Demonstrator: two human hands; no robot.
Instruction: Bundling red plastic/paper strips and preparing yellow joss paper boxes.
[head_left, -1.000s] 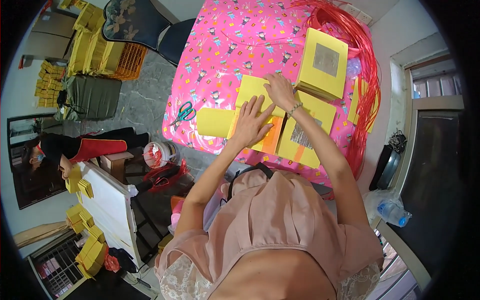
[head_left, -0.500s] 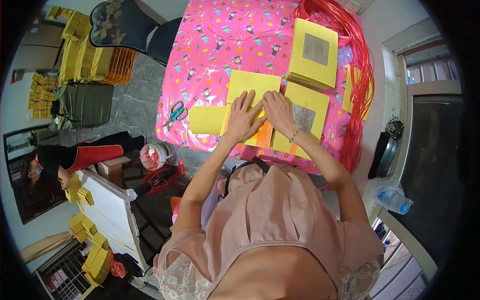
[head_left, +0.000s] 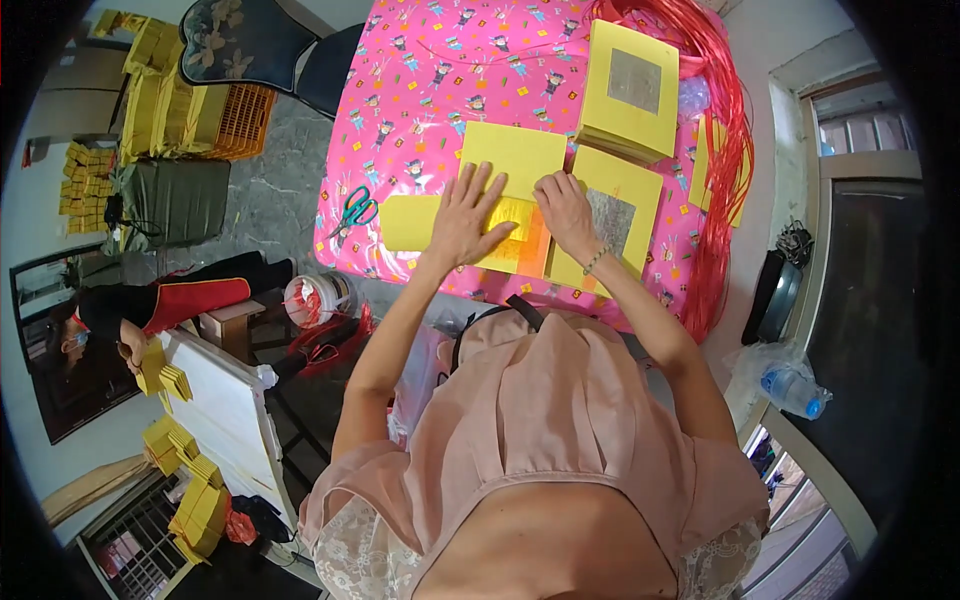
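Together, left hand (head_left: 468, 218) and right hand (head_left: 566, 212) press flat, fingers spread, on one yellow paper sheet (head_left: 515, 175) lying on the pink tablecloth (head_left: 430, 80), right of one pair of green scissors (head_left: 352, 212).

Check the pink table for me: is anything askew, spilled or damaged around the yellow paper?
Nothing looks spilled or torn. Both hands, left hand and right hand, press flat on the yellow sheet. The red string bundle trails loosely over the table's right edge, and the green-handled scissors lie near the left edge.
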